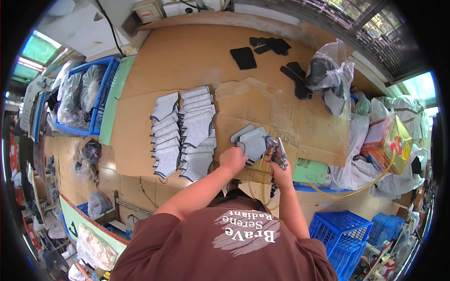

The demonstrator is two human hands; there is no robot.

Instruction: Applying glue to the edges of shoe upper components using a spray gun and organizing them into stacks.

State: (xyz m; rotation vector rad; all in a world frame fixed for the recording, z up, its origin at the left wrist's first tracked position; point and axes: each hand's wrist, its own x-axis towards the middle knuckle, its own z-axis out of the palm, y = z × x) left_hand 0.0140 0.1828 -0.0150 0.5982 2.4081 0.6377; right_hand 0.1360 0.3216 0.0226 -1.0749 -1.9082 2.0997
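Note:
My right hand (281,171) grips a metal spray gun (278,152), its head over the right edge of a grey fabric piece (253,143) with dark edging. At that piece's lower left side, my left hand (233,160) is closed on its edge; the fingertips are partly hidden. Another grey piece (241,132) lies partly under it. To the left, similar pieces overlap in two columns on the cardboard, a left column (166,159) and a right column (197,164).
Cardboard (187,51) covers the table. Black cut pieces (243,58) lie at the back, near a clear bag (333,79) of dark pieces. A yellowish hose (337,195) runs to a tin can (386,143) at right. Blue crates stand left (101,100) and lower right (340,229).

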